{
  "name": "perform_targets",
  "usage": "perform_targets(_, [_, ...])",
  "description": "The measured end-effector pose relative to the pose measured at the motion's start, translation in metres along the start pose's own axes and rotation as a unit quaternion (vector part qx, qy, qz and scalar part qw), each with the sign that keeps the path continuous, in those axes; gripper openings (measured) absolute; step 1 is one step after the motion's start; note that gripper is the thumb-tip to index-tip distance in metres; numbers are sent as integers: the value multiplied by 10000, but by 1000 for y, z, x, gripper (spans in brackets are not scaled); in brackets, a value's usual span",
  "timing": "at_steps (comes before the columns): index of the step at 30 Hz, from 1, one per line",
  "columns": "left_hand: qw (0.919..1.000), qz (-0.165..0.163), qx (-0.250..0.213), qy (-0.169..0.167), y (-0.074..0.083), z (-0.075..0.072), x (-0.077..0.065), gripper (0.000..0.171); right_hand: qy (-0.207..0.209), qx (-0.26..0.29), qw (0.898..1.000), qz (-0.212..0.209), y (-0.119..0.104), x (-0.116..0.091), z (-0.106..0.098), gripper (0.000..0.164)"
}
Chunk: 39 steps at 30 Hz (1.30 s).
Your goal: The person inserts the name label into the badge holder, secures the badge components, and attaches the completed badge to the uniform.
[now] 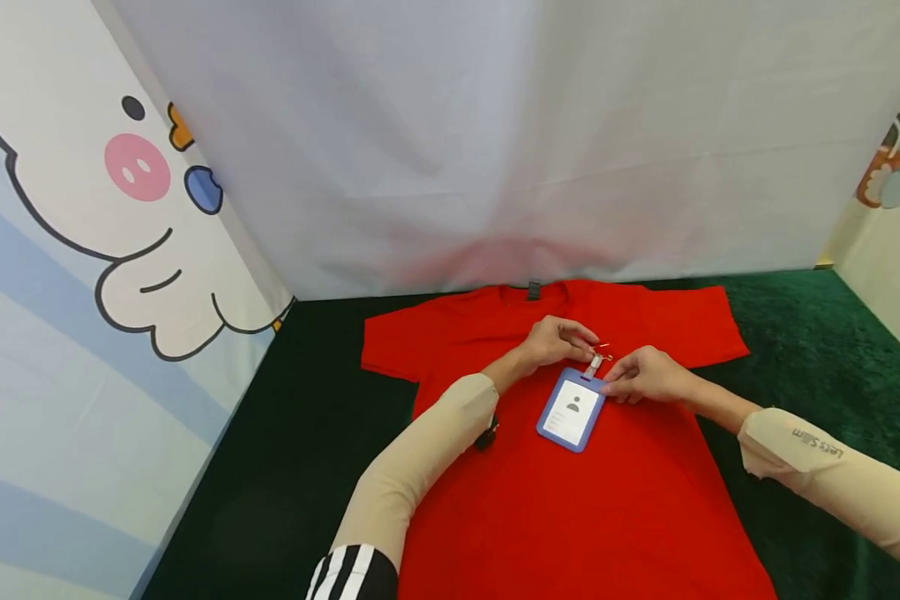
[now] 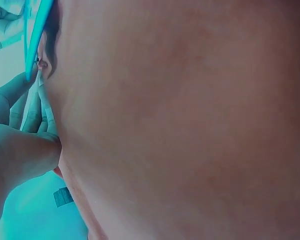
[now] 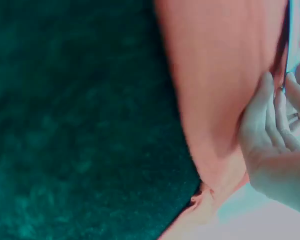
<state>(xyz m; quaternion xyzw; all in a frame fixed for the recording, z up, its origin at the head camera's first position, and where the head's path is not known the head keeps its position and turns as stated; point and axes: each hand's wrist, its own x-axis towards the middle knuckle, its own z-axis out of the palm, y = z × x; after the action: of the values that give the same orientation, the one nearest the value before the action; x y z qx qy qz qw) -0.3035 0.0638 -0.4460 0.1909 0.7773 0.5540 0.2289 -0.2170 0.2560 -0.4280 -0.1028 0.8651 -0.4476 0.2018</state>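
Observation:
A blue-framed ID badge holder (image 1: pixel 547 417) with a white card hangs or lies over the chest of a red T-shirt (image 1: pixel 570 525). Its metal clip and strap (image 1: pixel 594 365) rise from the top edge, and a thin pin seems to stand out there. My left hand (image 1: pixel 551 343) pinches the fastener at the top. With thumb and fingers, my right hand (image 1: pixel 648 375) pinches the holder's upper right corner. Seen edge-on, the holder (image 2: pixel 37 37) appears above the left fingertips in the left wrist view. In the right wrist view, the right hand (image 3: pixel 277 145) grips its edge.
The shirt lies spread on a dark green cloth (image 1: pixel 817 333), its collar tag (image 1: pixel 534 291) at the far end. A white curtain (image 1: pixel 435 150) stands behind, and a cartoon-printed panel (image 1: pixel 60 275) rises at the left. A small dark object (image 1: pixel 486 435) shows by the left wrist.

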Motion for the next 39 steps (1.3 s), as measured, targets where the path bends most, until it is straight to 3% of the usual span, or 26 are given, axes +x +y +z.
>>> perform_targets(5, [9999, -80, -105, -11, 0, -1, 0, 25, -283, 1491, 9860, 688, 1, 0, -6, 39])
perform_targets(9, [9999, -128, -37, 14, -1, 0, 1, 26, -319, 1794, 9800, 795, 3, 0, -6, 42])
perform_targets(18, [9999, -142, -24, -90, -1, 0, 0, 27, -179, 847, 9939, 689, 3, 0, -13, 35])
perform_targets(27, [9998, -82, -43, -188, 0, -2, -1, 29, -175, 16, 9978, 633, 5, 3, -29, 32])
perform_targets(31, [9997, -16, 148, -193, 1, -1, 0, 29, 274, -391, 9985, 258, 6, 6, -25, 32])
perform_targets(35, [9988, 99, 428, -197, 2, -1, 0, 29, 901, -1032, 9904, -202, 6, 12, -18, 29])
perform_targets(39, [9974, 194, 641, -250, 3, 0, 1, 30, 1162, -1212, 9854, -293, 7, 18, -15, 25])
